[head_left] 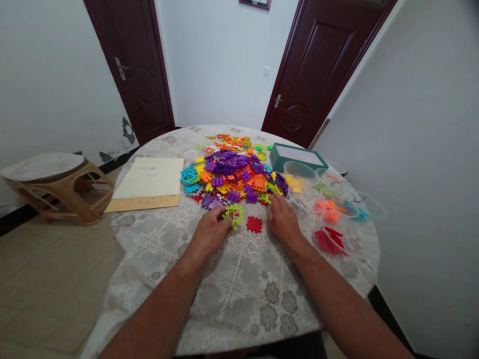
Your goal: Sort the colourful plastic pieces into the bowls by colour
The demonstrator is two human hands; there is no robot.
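My left hand (212, 228) is closed on a lime-green square building piece (234, 215) with notched edges, held just above the cloth. At the right front edge of the heap, my right hand (283, 219) has its fingers pinched at another lime-green piece (265, 199); its fingertips are partly hidden. Between the two hands a red notched square (255, 224) lies flat on the table. Beyond them rises a heap of mixed plastic pieces (232, 174), with purple, orange, yellow, blue and green ones tangled together.
Clear round tubs (301, 172) with sorted yellow, orange, blue and red pieces (330, 241) stand at the right. Behind them is a green box (297, 157). A paper pad (147, 182) lies at the left of the round table (239, 304). A stool (56, 187) stands beyond its left edge.
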